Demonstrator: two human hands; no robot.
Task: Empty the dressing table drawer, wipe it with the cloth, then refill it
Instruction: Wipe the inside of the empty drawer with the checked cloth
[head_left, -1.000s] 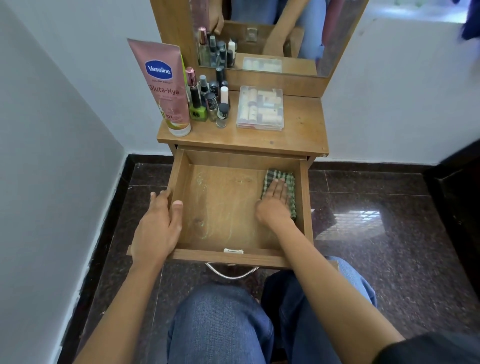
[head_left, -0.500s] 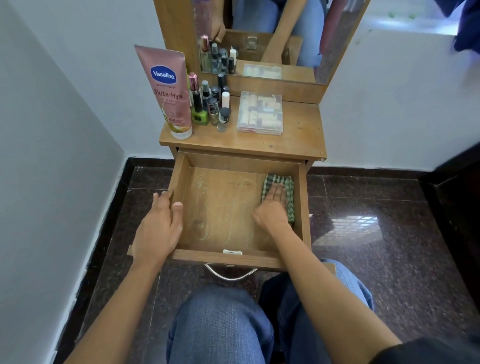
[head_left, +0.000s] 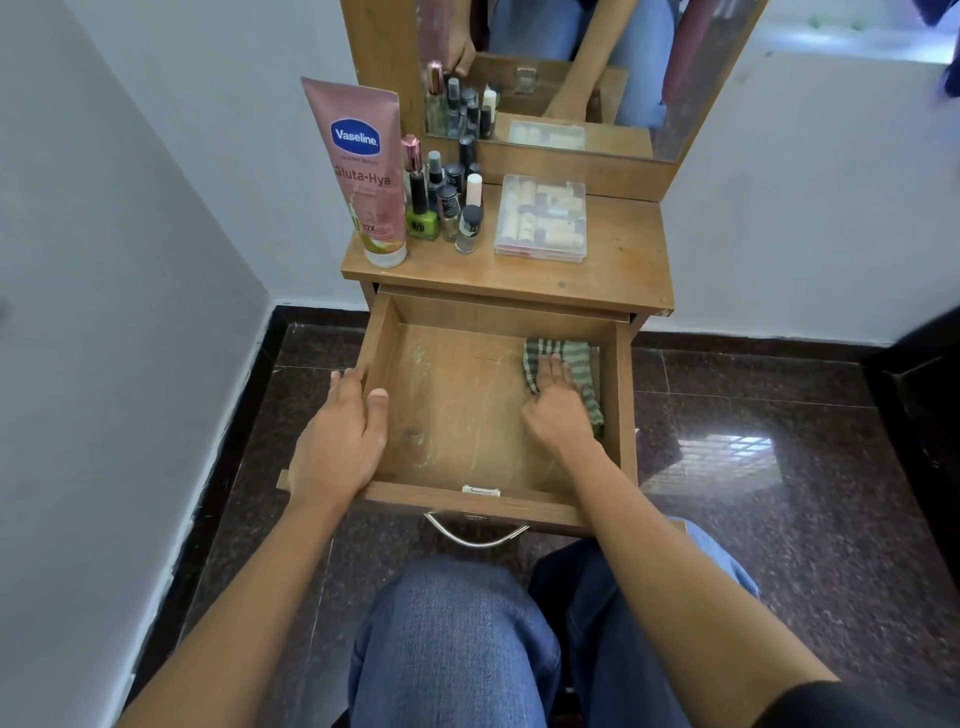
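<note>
The wooden drawer (head_left: 621, 395) is pulled out of the dressing table and holds only a green checked cloth (head_left: 579, 364) at its right side. My right hand (head_left: 556, 410) lies flat on the cloth, pressing it to the drawer floor. My left hand (head_left: 340, 441) grips the drawer's left wall near the front, thumb inside. On the tabletop stand a pink Vaseline tube (head_left: 363, 171), several small bottles (head_left: 444, 202) and a clear plastic box (head_left: 543, 218) of small cosmetics.
A mirror (head_left: 571, 67) rises behind the tabletop. White walls close in at left and behind. The floor (head_left: 753, 467) is dark polished stone. My knees in blue jeans (head_left: 452, 639) sit just below the drawer's metal handle (head_left: 475, 540).
My right hand has kept the cloth at the drawer's right side, with only a small shift along it. My left hand stays on the left wall.
</note>
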